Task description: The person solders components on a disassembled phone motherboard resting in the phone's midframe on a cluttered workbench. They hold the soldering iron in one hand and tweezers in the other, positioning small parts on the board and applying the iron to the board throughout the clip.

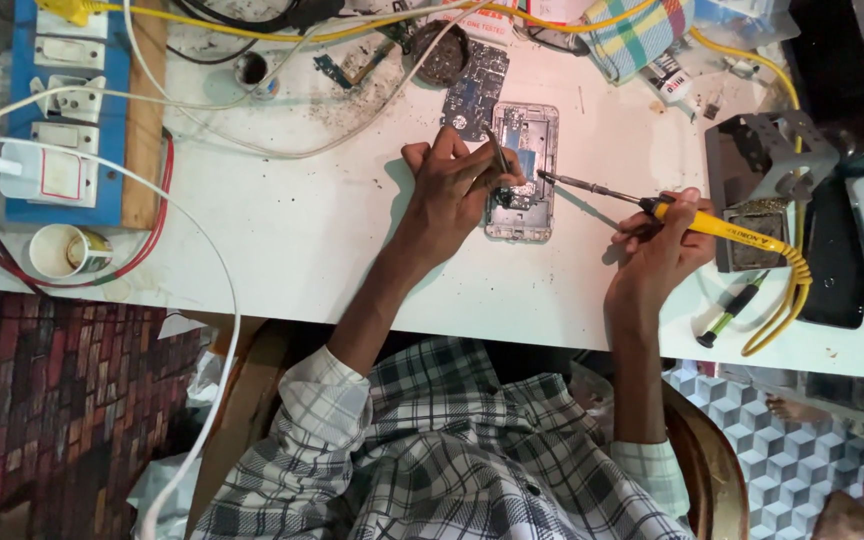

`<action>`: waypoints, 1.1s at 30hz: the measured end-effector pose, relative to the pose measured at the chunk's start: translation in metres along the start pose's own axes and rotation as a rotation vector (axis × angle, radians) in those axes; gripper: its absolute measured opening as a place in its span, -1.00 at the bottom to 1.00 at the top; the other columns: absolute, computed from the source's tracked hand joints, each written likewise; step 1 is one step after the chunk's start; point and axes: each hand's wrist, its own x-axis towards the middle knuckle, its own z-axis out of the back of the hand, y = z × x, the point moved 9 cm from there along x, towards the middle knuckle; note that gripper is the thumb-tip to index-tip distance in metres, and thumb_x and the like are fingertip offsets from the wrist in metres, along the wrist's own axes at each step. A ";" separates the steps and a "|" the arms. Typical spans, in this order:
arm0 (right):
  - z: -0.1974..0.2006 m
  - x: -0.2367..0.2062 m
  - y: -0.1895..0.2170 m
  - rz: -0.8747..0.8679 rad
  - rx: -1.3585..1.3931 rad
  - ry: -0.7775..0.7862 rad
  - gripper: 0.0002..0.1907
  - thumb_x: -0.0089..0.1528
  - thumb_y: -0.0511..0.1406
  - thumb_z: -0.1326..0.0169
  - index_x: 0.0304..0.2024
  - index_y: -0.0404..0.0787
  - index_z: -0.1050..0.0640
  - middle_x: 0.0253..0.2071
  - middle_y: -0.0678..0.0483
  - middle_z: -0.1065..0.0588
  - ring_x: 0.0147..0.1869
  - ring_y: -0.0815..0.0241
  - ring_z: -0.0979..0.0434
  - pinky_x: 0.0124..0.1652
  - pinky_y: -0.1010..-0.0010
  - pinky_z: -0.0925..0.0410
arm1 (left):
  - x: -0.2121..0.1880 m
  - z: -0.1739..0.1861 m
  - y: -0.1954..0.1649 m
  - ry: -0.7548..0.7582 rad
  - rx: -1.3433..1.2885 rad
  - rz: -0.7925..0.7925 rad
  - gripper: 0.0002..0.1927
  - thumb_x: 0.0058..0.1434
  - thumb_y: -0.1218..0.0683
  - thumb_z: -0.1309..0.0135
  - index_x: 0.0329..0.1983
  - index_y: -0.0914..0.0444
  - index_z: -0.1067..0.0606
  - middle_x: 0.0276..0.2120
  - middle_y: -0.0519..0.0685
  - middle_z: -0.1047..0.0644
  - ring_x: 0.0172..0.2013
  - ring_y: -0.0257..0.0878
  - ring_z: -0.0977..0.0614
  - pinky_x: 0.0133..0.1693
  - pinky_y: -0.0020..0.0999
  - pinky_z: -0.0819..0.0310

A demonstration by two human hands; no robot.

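An opened phone (524,140) lies back-up on the white table (292,230), its inner boards showing. My left hand (452,185) rests on its left side and pinches thin metal tweezers (499,158) that point down into the phone's middle. My right hand (664,245) grips a yellow-handled soldering iron (712,226); its dark metal tip (552,178) reaches left and touches the phone's right edge. A yellow cable (787,300) loops from the iron's handle.
A bare circuit board (474,92) lies just above the phone. A metal iron stand (760,190) sits at right, a green-tipped screwdriver (727,315) near the front edge. A blue switch board (67,110), a paper cup (64,250) and white cables (202,110) occupy the left.
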 end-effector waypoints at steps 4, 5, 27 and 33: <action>-0.002 0.000 -0.001 -0.015 0.012 0.006 -0.69 0.54 -0.12 0.06 -0.14 -0.23 -0.36 -0.50 0.04 -0.39 -0.51 0.29 -0.40 -0.46 0.55 -0.23 | 0.000 -0.001 0.002 -0.011 0.007 0.010 -0.88 0.33 0.10 -0.21 -0.09 0.04 -0.62 -0.17 -0.38 -0.63 -0.24 -0.34 -0.39 -0.01 -0.28 0.01; -0.002 0.000 -0.001 -0.028 -0.001 0.006 -0.69 0.54 -0.12 0.07 -0.14 -0.23 -0.37 -0.51 0.04 -0.40 -0.52 0.29 -0.40 -0.46 0.56 -0.23 | -0.001 -0.002 0.002 -0.010 0.007 0.012 -0.87 0.33 0.11 -0.20 -0.08 0.04 -0.62 -0.16 -0.38 -0.63 -0.24 -0.34 -0.39 -0.01 -0.28 0.01; 0.006 0.005 -0.009 -0.015 0.027 -0.048 -0.73 0.56 -0.18 0.10 -0.16 -0.22 -0.35 -0.51 0.10 -0.34 -0.51 0.31 -0.42 -0.51 0.54 -0.21 | 0.001 -0.003 0.003 0.011 0.055 -0.011 -0.85 0.42 0.09 -0.10 -0.01 0.03 -0.61 -0.12 -0.35 -0.66 -0.20 -0.32 -0.41 0.00 -0.24 0.00; 0.001 0.007 -0.010 0.018 0.001 0.030 -0.70 0.56 -0.15 0.07 -0.14 -0.24 -0.37 -0.50 0.03 -0.41 -0.50 0.29 -0.43 -0.48 0.55 -0.22 | 0.000 -0.003 0.003 0.010 0.051 -0.017 -0.83 0.42 0.07 -0.10 0.04 0.03 -0.59 -0.12 -0.37 -0.66 -0.20 -0.33 -0.41 0.00 -0.24 0.00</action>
